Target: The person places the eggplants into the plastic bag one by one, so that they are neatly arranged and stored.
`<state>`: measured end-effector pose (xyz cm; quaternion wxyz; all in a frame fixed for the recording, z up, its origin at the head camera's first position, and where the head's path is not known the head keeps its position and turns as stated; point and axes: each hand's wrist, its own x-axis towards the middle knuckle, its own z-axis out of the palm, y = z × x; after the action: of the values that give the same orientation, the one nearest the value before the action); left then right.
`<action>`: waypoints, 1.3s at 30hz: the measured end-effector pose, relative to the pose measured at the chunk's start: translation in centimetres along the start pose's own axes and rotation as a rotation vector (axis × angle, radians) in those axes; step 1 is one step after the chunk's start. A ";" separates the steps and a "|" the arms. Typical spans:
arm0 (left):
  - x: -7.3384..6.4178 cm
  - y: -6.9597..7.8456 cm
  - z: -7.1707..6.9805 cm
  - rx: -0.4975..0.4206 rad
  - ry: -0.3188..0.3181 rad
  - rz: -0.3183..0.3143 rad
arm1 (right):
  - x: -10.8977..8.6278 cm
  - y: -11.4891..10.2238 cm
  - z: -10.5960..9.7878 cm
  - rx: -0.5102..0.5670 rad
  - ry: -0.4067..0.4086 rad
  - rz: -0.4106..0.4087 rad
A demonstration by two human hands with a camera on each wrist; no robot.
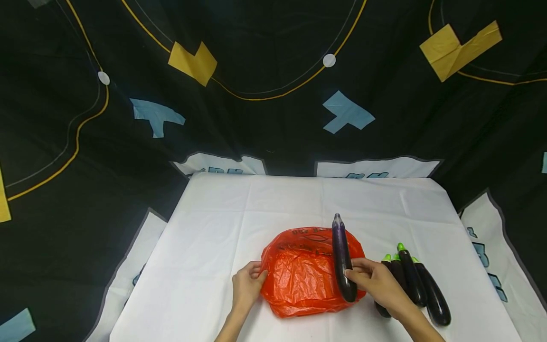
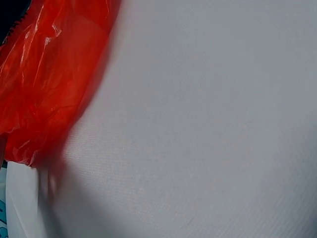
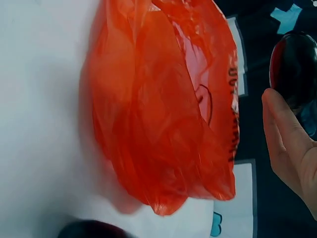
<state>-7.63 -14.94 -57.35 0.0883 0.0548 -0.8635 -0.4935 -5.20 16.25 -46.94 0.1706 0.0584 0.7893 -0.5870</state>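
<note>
A black fabric backdrop is hanging behind a white cloth-covered table, where a crinkled red plastic bag is sitting open-mouthed. Four glossy, elongated, purple-black eggplants with green caps are lying to its right. A long, purple-black eggplant with a purplish cap is hovering over the bag's right side; the right hand is pinching it, and the left hand is pinching the bag's left edge

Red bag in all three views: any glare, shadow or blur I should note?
Head view: small highlights on the red bag's creases; left wrist view: bright glints on the bag, soft shadow beside it on the white cloth; right wrist view: soft shadow along the bag, reddish tint edging the held eggplant, and a blurred dark shape cut off at the bottom.
</note>
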 end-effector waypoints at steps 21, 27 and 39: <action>0.0 -0.1 0.2 -0.005 -0.008 -0.014 | 2.3 0.5 5.6 0.158 -0.226 0.035; 0.1 -0.2 0.3 -0.004 -0.010 -0.014 | 2.8 1.1 7.5 0.170 -0.246 0.057; 0.0 0.0 0.5 0.009 -0.006 -0.014 | 3.7 1.5 9.5 0.079 -0.241 0.044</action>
<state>-7.69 -14.49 -57.60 0.0817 0.0597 -0.8657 -0.4902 -6.31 7.34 -51.94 0.2747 0.0112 0.7380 -0.6163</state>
